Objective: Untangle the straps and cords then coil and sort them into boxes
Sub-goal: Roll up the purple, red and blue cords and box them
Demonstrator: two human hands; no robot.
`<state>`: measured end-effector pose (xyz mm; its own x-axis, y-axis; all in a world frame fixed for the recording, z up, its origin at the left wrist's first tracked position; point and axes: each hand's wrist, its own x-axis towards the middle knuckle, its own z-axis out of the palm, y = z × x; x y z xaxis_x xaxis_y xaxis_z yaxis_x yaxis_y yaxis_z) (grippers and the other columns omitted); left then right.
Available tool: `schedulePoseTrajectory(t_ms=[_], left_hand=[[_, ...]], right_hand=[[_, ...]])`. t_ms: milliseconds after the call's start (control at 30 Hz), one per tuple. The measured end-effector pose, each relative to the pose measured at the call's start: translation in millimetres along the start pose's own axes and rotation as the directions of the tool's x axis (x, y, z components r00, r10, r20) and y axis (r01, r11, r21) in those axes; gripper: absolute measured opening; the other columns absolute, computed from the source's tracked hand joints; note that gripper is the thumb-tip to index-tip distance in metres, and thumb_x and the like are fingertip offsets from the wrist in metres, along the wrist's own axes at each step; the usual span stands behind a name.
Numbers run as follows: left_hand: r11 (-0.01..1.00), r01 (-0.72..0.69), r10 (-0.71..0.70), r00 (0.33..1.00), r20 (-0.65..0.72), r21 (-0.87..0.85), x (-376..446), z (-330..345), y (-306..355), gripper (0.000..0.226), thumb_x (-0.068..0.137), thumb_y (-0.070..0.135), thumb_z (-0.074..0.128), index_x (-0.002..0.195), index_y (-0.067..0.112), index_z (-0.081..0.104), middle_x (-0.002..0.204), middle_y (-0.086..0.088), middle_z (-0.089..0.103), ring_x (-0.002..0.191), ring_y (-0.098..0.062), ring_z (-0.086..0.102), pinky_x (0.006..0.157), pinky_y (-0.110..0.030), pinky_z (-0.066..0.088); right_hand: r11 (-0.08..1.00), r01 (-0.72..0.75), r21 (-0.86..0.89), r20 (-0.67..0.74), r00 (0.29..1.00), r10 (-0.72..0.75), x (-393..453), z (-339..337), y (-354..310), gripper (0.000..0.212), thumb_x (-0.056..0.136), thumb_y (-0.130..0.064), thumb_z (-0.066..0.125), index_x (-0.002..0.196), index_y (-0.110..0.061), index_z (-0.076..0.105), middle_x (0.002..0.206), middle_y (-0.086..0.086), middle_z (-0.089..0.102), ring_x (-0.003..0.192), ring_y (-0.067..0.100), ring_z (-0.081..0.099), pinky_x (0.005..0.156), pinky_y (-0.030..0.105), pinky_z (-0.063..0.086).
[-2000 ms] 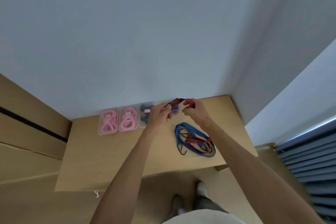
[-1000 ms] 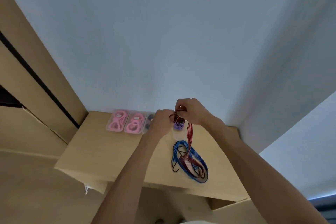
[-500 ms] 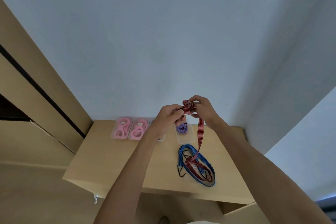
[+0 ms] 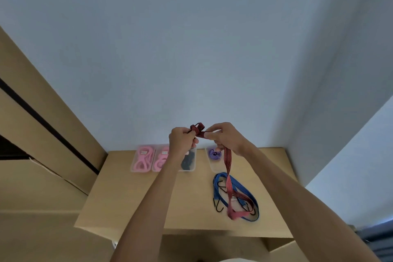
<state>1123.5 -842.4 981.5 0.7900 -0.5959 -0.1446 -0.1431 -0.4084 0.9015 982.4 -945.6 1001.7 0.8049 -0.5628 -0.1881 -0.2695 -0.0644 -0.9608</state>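
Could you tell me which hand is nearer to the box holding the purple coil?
The right hand, which holds the red strap just above that box. The left hand grips the strap's coiled end further left, over the box with the dark cord.

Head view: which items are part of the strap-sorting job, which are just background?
Job:
- red strap, held up by left hand and right hand
- blue strap on the table
- boxes: two pink coils, one dark, one purple

Background:
- wall
- wooden panels
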Motion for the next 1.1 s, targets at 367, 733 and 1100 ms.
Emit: schedulePoseTrajectory(t_ms=[367, 733, 1100], left_hand=[[0.862, -0.463, 0.326, 0.818, 0.474, 0.205, -25.2, 7.4, 13.1, 0.019, 0.088, -0.003, 0.055, 0.073, 0.002, 0.065, 0.061, -0.005, 0.065, 0.044, -0.003, 0.05, 0.052, -0.025, 0.042], [0.921, -0.155, 0.205, 0.973, 0.105, -0.357, -22.0, 0.5, 22.8, 0.013, 0.094, -0.001, 0.06, 0.089, 0.0, 0.071, 0.068, -0.013, 0.07, 0.052, -0.018, 0.059, 0.055, -0.028, 0.051], [0.848, -0.386, 0.341, 0.922, 0.184, 0.363, -6.7, 30.3, -4.7, 0.02, 0.085, 0.0, 0.057, 0.067, 0.001, 0.063, 0.064, -0.015, 0.064, 0.06, -0.031, 0.054, 0.058, -0.037, 0.042]], right_hand=[[0.865, 0.277, -0.418, -0.046, 0.945, -0.324, 10.2, -12.8, -24.9, 0.008, 0.084, -0.005, 0.068, 0.085, -0.013, 0.07, 0.079, -0.007, 0.067, 0.073, 0.003, 0.06, 0.072, 0.022, 0.046], [0.998, 0.015, -0.054, -0.035, 0.999, -0.017, 1.6, -5.3, 0.3, 0.032, 0.103, -0.016, 0.046, 0.091, 0.002, 0.07, 0.064, 0.008, 0.06, 0.053, 0.015, 0.049, 0.049, 0.024, 0.042], [0.778, 0.228, -0.585, -0.024, 0.954, -0.298, 3.2, -9.8, -5.5, 0.007, 0.089, -0.014, 0.069, 0.095, -0.015, 0.074, 0.076, -0.01, 0.065, 0.066, -0.001, 0.056, 0.065, 0.013, 0.039]])
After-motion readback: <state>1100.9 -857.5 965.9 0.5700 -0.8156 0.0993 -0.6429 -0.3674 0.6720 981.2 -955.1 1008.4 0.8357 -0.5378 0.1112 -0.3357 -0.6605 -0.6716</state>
